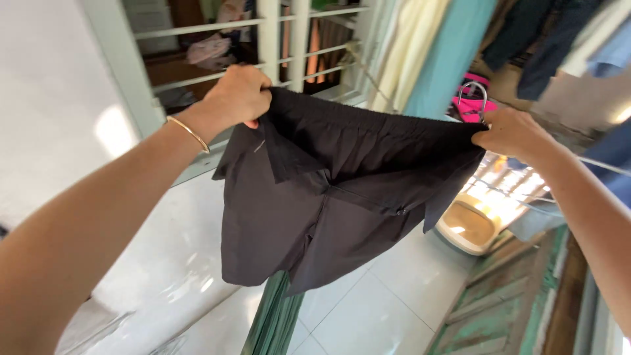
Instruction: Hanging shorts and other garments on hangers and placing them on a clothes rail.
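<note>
I hold up a pair of black shorts (315, 197) by the elastic waistband, stretched between both hands. My left hand (238, 95), with a thin gold bangle on the wrist, grips the left end of the waistband. My right hand (511, 135) grips the right end. The legs of the shorts hang down freely below the waistband.
A pale green window grille (289, 39) stands behind the shorts. Hung clothes (447, 52) in cream, teal and dark blue fill the top right, with a pink hanger (472, 102). A beige basin (468, 227) sits on the white tiled floor (368, 309); green worn boards lie at lower right.
</note>
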